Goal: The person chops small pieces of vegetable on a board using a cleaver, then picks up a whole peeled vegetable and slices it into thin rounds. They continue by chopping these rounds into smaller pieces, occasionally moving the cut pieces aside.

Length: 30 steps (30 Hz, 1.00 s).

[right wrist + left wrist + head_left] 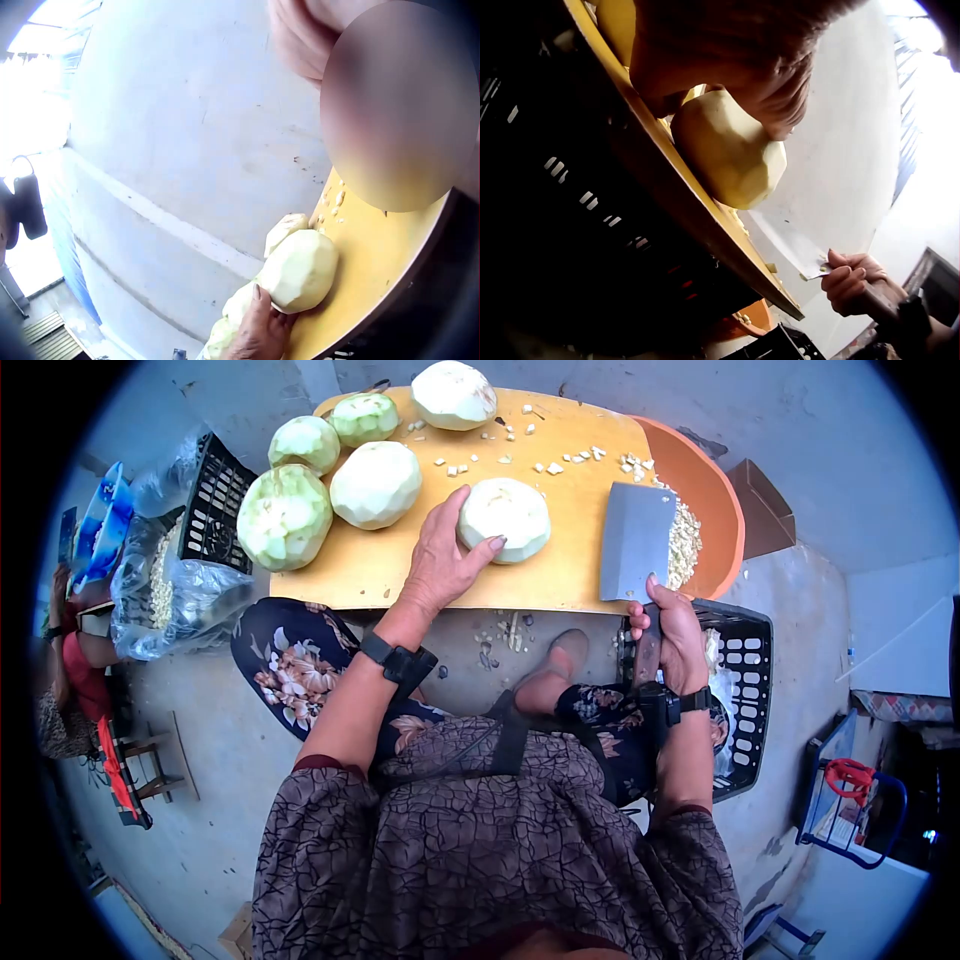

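Thumb and fingers of the left hand (445, 555) clasp the left side of the peeled gourd (508, 515) on the yellow board (560, 585). Rightward, apart from it, the right hand (677, 635) grips the cleaver (637, 540), blade at the board's right end.

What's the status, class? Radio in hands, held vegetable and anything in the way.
Left hand holding peeled vegetable on yellow board; right hand gripping cleaver. Vegetable looks whole. Possible clutter: diced pieces scattered beyond it.
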Motion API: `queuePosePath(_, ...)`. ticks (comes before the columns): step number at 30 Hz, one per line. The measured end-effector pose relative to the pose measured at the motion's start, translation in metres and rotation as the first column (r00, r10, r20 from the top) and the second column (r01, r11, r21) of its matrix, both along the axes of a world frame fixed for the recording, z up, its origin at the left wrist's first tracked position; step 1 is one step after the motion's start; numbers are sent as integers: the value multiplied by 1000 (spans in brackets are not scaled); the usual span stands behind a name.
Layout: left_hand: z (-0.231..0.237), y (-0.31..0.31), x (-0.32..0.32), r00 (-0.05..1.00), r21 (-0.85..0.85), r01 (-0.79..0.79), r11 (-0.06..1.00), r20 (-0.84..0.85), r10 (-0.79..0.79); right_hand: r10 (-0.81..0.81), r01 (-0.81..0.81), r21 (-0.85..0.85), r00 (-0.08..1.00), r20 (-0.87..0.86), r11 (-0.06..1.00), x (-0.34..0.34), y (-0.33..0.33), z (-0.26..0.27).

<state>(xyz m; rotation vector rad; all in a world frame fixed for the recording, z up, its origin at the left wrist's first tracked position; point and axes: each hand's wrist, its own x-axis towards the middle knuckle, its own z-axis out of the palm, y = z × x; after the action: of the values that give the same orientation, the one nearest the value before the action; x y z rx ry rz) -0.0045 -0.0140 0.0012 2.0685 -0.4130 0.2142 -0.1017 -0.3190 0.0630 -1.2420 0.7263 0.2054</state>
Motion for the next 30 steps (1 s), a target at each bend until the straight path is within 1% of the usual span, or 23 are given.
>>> queuePosePath(1, -1, 0, 0, 1000, -4, 2, 1000, 1, -2, -14, 14, 8, 999, -30, 1000, 1, 0, -4)
queuePosePath(2, -3, 1, 0, 1000, -8, 1, 1000, 2, -1, -36, 39, 88, 999, -34, 995, 0, -2, -7)
queuePosePath(6, -6, 4, 1, 1000, -44, 10, 999, 7, -10, -31, 30, 35, 999, 21, 999, -9, 1, 7)
queuePosePath(9, -9, 2, 2, 1000, -77, 3, 997, -2, -3, 28, -29, 20, 999, 41, 999, -19, 7, 5)
queuePosePath(10, -10, 1, 2, 1000, -76, 4, 997, 13, -3, 49, -49, -73, 999, -2, 996, -22, 12, 8)
queuePosePath(11, -11, 1, 2, 1000, -73, 4, 997, 29, -2, 55, -59, -73, 997, -53, 996, -23, 16, 12)
queuePosePath(13, -12, 3, 3, 998, -65, -2, 998, 56, 5, 61, -64, -80, 997, -36, 995, -25, 16, 5)
queuePosePath(16, -13, 2, 3, 998, -59, 2, 998, 65, 1, 108, -119, -181, 992, -71, 976, -26, 12, 6)
queuePosePath(19, -13, 3, 4, 998, -62, 6, 998, 60, -2, 173, -191, -309, 981, -84, 932, -22, 11, 13)
queuePosePath(20, -13, 3, 5, 998, -62, 7, 998, 64, -3, 153, -188, -330, 980, -128, 925, -19, 12, 17)
queuePosePath(24, -12, 4, 5, 1000, -46, 10, 999, 11, -9, 187, -199, -430, 980, -71, 881, -7, -9, 10)
queuePosePath(26, -12, -2, 5, 999, -58, 16, 998, 45, -13, 145, -152, -498, 988, -52, 854, -1, -31, 5)
queuePosePath(27, -13, 1, 4, 998, -51, -7, 999, 56, 10, 150, -152, -519, 988, -45, 841, 9, -38, 1)
queuePosePath(29, -14, 2, 3, 995, -73, -4, 997, 102, 11, 156, -144, -648, 987, -40, 747, 22, -46, -4)
queuePosePath(30, -12, 3, 3, 996, -69, 0, 998, 89, 6, 165, -150, -657, 985, -39, 739, 25, -46, -1)
